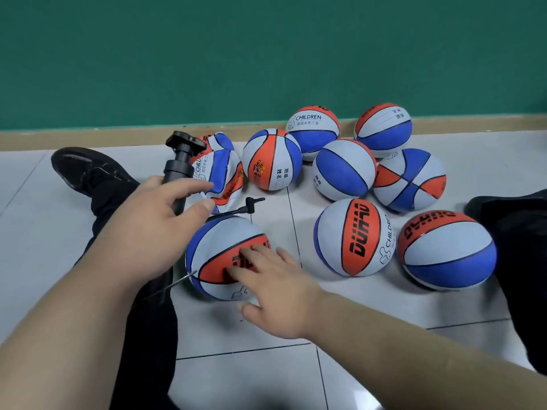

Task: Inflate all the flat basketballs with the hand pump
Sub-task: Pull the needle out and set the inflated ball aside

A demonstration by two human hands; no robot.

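On the tiled floor point(266, 365) in front of the person, the left hand point(154, 223) curls round the lower barrel of the black hand pump point(179, 167), while the right hand point(275, 285) lies with straight, spread fingers on the nearest basketball point(219, 247), gripping nothing. Just behind the pump sits a crumpled flat basketball point(220, 176), which looks light, limp and apt to fold under a push, so it wants cupping from beneath; the pump looks stiff and safe to grip by its barrel, its thin hose point(233, 212) being the weak part
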